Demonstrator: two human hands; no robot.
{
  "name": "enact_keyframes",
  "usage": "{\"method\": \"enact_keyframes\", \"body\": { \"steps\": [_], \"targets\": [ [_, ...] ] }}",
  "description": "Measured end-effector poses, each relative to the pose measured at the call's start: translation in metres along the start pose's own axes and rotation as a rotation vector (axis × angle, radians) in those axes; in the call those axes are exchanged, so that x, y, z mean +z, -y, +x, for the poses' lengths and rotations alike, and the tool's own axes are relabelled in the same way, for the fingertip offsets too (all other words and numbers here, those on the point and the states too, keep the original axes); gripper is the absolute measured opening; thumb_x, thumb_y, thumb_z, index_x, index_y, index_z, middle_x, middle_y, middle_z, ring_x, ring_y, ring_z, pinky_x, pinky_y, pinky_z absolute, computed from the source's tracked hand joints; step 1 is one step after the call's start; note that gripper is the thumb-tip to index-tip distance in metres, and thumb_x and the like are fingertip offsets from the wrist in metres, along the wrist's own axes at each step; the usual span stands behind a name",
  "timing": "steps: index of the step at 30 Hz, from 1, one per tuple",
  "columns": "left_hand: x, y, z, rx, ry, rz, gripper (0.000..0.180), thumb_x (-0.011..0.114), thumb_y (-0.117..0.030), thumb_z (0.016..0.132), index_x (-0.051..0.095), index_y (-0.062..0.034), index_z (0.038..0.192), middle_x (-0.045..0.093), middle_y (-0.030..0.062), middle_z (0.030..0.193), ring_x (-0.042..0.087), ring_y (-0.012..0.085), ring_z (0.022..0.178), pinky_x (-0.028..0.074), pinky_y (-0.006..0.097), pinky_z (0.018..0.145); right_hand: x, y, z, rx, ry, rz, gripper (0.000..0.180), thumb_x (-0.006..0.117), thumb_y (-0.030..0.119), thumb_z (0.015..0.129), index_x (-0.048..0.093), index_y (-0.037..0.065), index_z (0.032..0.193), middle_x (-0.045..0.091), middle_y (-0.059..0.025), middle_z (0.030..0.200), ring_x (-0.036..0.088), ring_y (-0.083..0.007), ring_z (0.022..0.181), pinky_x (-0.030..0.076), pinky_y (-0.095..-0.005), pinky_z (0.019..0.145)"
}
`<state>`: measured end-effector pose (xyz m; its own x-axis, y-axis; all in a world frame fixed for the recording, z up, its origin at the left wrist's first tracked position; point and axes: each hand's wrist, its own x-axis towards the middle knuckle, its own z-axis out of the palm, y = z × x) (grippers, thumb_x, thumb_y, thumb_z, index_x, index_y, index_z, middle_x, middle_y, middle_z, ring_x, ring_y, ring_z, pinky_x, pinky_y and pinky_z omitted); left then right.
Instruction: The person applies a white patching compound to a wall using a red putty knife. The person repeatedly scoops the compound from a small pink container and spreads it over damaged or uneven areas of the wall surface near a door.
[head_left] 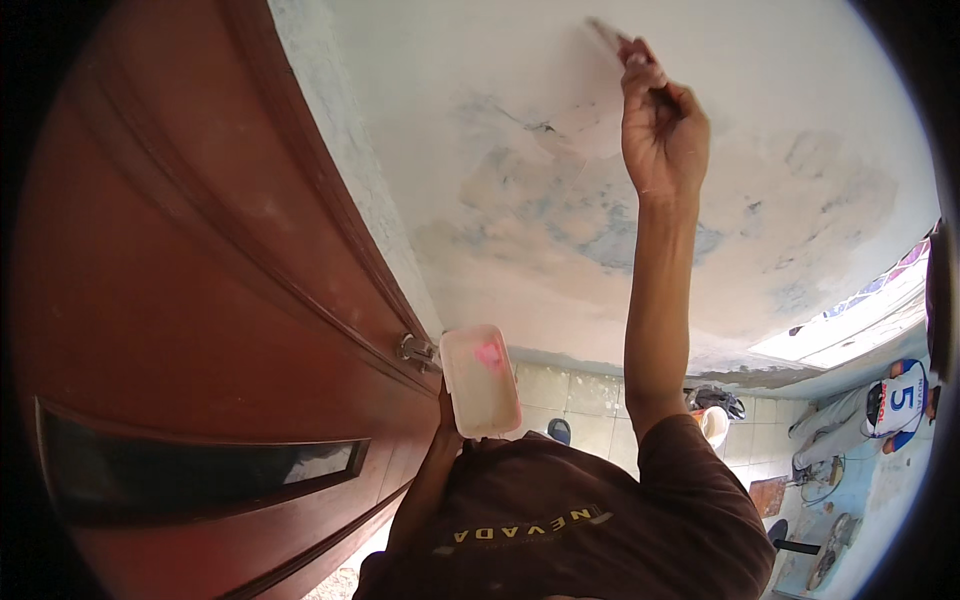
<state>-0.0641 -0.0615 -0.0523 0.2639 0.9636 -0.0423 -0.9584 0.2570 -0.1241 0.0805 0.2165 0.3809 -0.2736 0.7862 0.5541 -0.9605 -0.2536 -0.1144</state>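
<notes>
— Two hands noted, both occupied. Right hand (662, 125) is raised high against the patchy wall (800, 100), fingers curled tight round a thin tool (605, 35), most likely a small brush or scraper; its tip is blurred, so I cannot tell which.

— Why held that way?

— Judged: the grip sits low on the handle, the working end angled up and left onto the plaster, which lets the arm reach above the stained, flaking patch (560, 200).

— And the other?

— Left hand (447, 415) is mostly hidden behind a pale rectangular plastic container (481, 378) with a pink mark. It appears to grip the container from below, near chest height, just beside the brown wooden door (180, 300) and its metal latch (420, 350).

— Reason for that position?

— Judged: kept close to the body and roughly level, so the contents stay put and within reach of the tool.
</notes>
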Motion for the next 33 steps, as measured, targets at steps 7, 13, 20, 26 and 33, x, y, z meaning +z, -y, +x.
{"method": "enact_keyframes", "body": {
  "steps": [7,13,20,26,33],
  "targets": [
    [-0.002,0.028,0.032,0.135,0.037,0.158,0.090,0.046,-0.073,0.093,0.033,-0.0104,0.156,0.047,0.0303,0.146,0.053,0.0484,0.128,0.041,0.068,0.107,-0.090,-0.080,-0.089,0.419,-0.453,-0.071,0.029,0.045,0.002,0.099,0.050,-0.022,0.115,0.062,-0.0254,0.112,0.066,-0.0259,0.095,0.060,-0.0267,0.089],
    [-0.005,0.047,0.040,0.315,-0.072,0.250,0.091,0.042,-0.076,0.093,0.034,-0.0092,0.155,0.051,0.0309,0.142,0.057,0.0511,0.121,0.045,0.068,0.101,-0.135,-0.043,-0.008,0.546,-0.482,0.432,0.045,0.024,0.004,0.100,0.037,-0.023,0.134,0.044,-0.0294,0.135,0.059,-0.0289,0.113,0.063,-0.0239,0.086],
    [-0.022,0.068,0.051,0.355,-0.117,0.231,0.089,0.041,-0.075,0.095,0.035,-0.0085,0.154,0.052,0.0295,0.140,0.057,0.0503,0.121,0.046,0.065,0.101,0.000,-0.039,-0.023,0.050,-0.233,-0.114,0.037,0.033,0.002,0.101,0.051,-0.020,0.124,0.059,-0.0257,0.125,0.063,-0.0241,0.101,0.058,-0.0256,0.088],
    [-0.037,0.076,0.042,0.441,-0.030,0.322,0.082,0.042,-0.067,0.099,0.030,-0.0098,0.156,0.048,0.0262,0.146,0.053,0.0440,0.129,0.043,0.060,0.108,-0.118,-0.044,-0.136,0.518,-0.610,-0.346,0.025,0.042,0.004,0.100,0.059,-0.012,0.109,0.066,-0.0199,0.110,0.065,-0.0214,0.097,0.058,-0.0255,0.088],
    [-0.002,0.099,0.049,0.453,-0.046,0.342,0.082,0.045,-0.067,0.098,0.031,-0.0105,0.156,0.050,0.0241,0.145,0.056,0.0410,0.127,0.046,0.058,0.107,-0.121,0.029,-0.020,0.405,-0.410,0.225,0.035,0.036,-0.002,0.100,0.043,-0.024,0.126,0.052,-0.0316,0.135,0.061,-0.0283,0.110,0.054,-0.0280,0.102]
  ]
}}
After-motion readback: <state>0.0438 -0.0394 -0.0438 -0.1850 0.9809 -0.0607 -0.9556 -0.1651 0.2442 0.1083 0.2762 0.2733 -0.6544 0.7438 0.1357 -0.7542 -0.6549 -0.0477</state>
